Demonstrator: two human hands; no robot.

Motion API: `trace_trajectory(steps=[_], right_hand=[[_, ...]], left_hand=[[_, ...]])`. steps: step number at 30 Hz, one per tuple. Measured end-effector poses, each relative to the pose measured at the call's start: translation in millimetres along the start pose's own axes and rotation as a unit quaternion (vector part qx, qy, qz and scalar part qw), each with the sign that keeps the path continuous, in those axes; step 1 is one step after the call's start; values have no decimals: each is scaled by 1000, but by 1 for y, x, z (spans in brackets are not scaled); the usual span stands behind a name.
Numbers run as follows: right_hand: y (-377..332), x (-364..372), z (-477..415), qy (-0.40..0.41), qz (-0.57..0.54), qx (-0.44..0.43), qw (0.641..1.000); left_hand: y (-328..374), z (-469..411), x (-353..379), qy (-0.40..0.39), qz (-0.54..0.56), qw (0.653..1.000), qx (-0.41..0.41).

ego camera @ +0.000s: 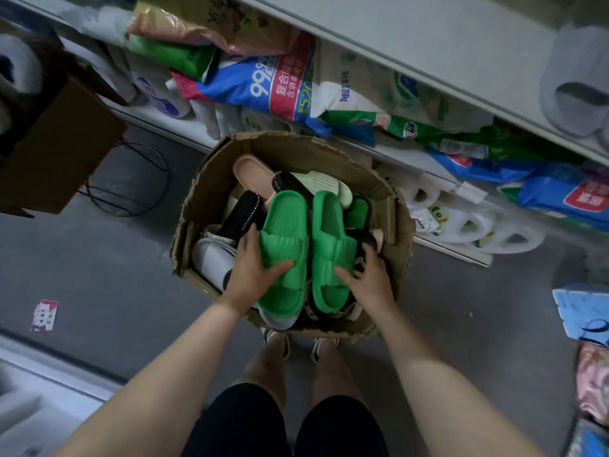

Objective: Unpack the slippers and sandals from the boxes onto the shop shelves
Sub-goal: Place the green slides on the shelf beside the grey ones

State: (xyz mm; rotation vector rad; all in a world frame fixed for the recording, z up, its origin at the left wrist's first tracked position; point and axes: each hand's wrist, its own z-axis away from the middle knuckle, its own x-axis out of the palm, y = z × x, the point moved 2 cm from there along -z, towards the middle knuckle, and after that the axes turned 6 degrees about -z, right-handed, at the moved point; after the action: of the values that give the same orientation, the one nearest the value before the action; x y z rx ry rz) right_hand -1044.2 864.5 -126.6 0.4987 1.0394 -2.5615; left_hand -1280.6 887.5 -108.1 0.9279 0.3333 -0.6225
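A torn cardboard box [211, 189] stands on the floor in front of my feet, filled with several slippers: pink [252, 171], pale green [324, 184], black [244, 214] and white [211, 258]. On top lie two bright green slippers side by side. My left hand [255, 268] grips the left green slipper [285, 232], thumb across its strap. My right hand [369, 273] grips the right green slipper [329, 232] from its outer side. A grey slipper [575, 84] sits on the white shelf [428, 44] at upper right.
The lower shelf behind the box holds detergent bags [286, 84] and white bottles [478, 229]. A brown carton [62, 150] sits at the left above a black cable loop [131, 179]. A small pink label [44, 315] lies on the grey floor.
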Motion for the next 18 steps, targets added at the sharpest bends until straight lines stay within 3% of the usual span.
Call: trace_trajectory(steps=[3,8,13,18], right_hand=[[11,4,-1,-46,16,34,998],[17,9,-6,-102,-120,64,985],[22,4,-13,-94,-134,110,980],[14,-4,-10,-136,-216,107,961]], left_hand=[[-2,4,5,-70,51,995,-47],[3,7,2,-81,106,991,-21],[-2,5,-4,-101,144,984,-31],[-3,4,-11,-101,209,972,-47]])
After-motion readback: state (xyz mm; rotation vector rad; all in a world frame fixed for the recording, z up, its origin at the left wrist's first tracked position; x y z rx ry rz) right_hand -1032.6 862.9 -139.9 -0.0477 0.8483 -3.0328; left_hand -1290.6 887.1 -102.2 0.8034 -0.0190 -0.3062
